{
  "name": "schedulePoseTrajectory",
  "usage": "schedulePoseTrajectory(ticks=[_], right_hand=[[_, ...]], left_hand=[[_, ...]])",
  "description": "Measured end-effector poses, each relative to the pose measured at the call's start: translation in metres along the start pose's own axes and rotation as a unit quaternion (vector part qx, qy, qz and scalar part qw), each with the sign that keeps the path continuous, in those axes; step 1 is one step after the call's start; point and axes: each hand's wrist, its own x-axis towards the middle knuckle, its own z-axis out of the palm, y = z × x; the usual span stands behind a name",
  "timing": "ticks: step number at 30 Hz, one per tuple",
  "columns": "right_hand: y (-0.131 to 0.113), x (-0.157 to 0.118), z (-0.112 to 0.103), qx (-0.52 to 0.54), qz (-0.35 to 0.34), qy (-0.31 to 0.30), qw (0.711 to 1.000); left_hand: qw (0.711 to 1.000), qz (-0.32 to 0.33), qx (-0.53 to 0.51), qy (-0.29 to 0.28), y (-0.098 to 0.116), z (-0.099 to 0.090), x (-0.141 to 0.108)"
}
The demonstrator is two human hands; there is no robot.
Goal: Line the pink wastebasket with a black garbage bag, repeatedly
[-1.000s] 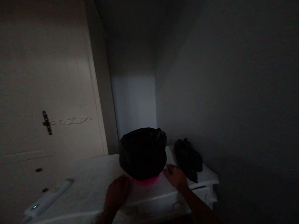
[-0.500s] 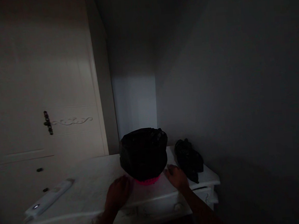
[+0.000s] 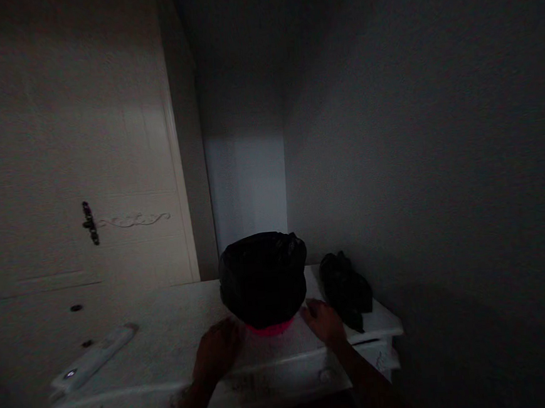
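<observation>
A pink container (image 3: 269, 330) stands on the white dresser (image 3: 169, 325), with a black plastic bag (image 3: 263, 280) over it, so that only its pink base shows. My left hand (image 3: 218, 346) rests on the dresser top at the container's lower left, its fingers loosely curled and dim. On the other side, my right hand (image 3: 323, 321) lies by the lower right of the bag, fingers slightly apart and holding nothing visible. A crumpled black bag (image 3: 348, 289) lies just beyond my right hand, near the wall.
A white power strip (image 3: 93, 359) with a small light lies on the dresser's left end. Behind stands a white wardrobe (image 3: 126, 146) with dark handles. A grey wall (image 3: 417, 186) borders the right side. The room is dim.
The view has shifted very slightly, and the picture is grainier. Both hands and the bagged container hold nearly the same positions.
</observation>
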Motion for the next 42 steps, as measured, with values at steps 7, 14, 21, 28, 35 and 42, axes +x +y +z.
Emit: schedulePoseTrajectory(ticks=[7, 14, 21, 28, 35, 42], right_hand=[[0.0021, 0.0008, 0.0033, 0.004, -0.007, 0.01, 1.0], [0.0018, 0.0007, 0.0019, 0.003, -0.01, 0.002, 1.0], [0.0014, 0.0008, 0.0008, 0.01, -0.009, -0.002, 1.0], [-0.0018, -0.0013, -0.0022, 0.004, -0.005, 0.008, 1.0], [0.0011, 0.0008, 0.0017, 0.003, -0.008, 0.007, 1.0], [0.0001, -0.0001, 0.0003, 0.008, -0.001, 0.0, 1.0]], left_hand=[[1.0, -0.01, 0.013, -0.013, -0.0008, 0.0007, 0.0006], [1.0, -0.006, -0.023, -0.014, 0.0007, -0.0023, -0.0006], [1.0, -0.013, -0.012, -0.017, -0.0025, 0.0021, 0.0012], [1.0, -0.019, -0.013, -0.009, -0.0017, 0.001, -0.0002], [0.999, -0.011, -0.035, -0.011, 0.0044, -0.0055, -0.0011], [1.0, -0.019, -0.017, -0.005, 0.0052, -0.0058, -0.001]])
